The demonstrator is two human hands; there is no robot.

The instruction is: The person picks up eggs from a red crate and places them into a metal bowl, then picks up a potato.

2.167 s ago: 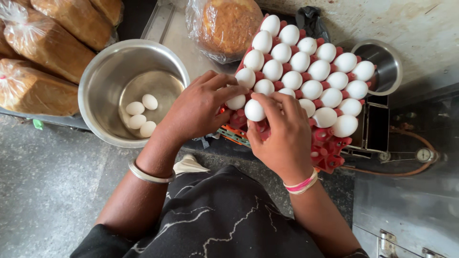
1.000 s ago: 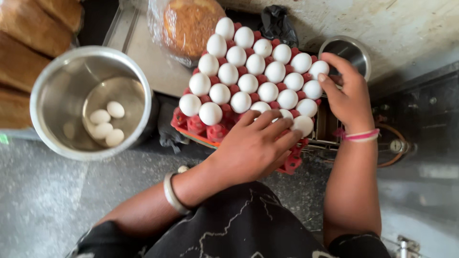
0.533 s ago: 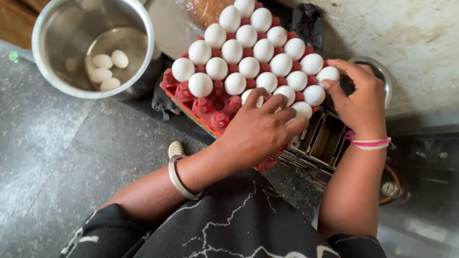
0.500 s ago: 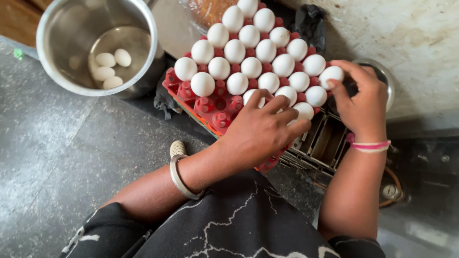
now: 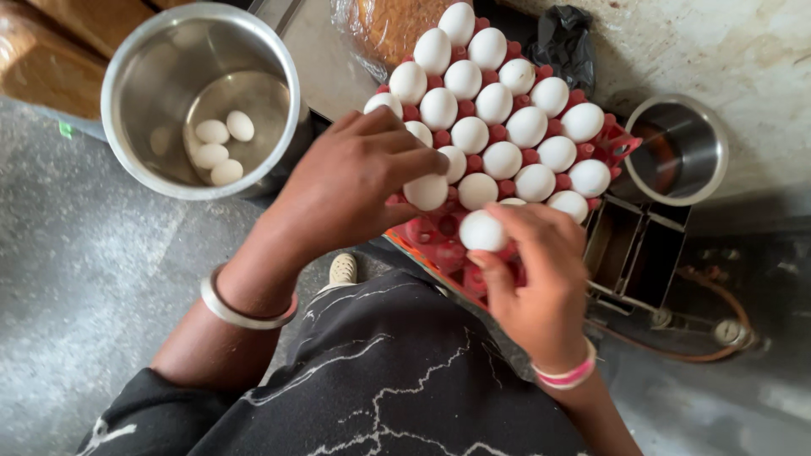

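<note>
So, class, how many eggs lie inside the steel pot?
4. All four eggs sit clustered on the bottom of the steel pot, left of the red tray; none appears hidden.

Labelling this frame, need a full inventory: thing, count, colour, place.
egg tray: one, red, centre, tilted over a metal frame
eggs in tray: about twenty, white, filling the far rows
big pot: one, steel, upper left
eggs in pot: four, white, on its bottom
small pot: one, steel, right of tray
black bag: one, behind tray
wrapped bread: one, brown, in clear plastic, top centre
bread loaves: brown, top left, cut off by the edge
left hand: fingers on an egg, silver bangle on wrist
right hand: holds an egg, pink and white bands on wrist
</note>
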